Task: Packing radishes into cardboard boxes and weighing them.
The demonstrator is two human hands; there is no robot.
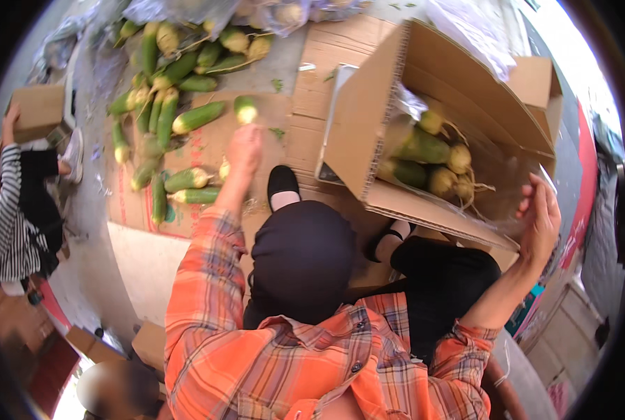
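Observation:
My left hand (244,145) is closed, slightly blurred, around the pale root end of a green radish (244,106) above the flattened cardboard. Many green radishes with pale yellowish ends lie to its left, such as a long radish (199,117) close by. At the right, my right hand (541,213) is closed on a slim, white, pointed blade-like piece (548,178), whose lower part is hidden by the fingers. That hand is beside the near right corner of an open cardboard box (358,133). Inside the box, several radishes (424,148) lie in a clear plastic liner.
Flattened cardboard (134,203) covers the floor under the radishes. Plastic bags (281,15) with more radishes lie at the far side. A smaller open box (536,77) stands behind the large one. Another person in a striped sleeve (8,168) handles a box (39,112) at far left.

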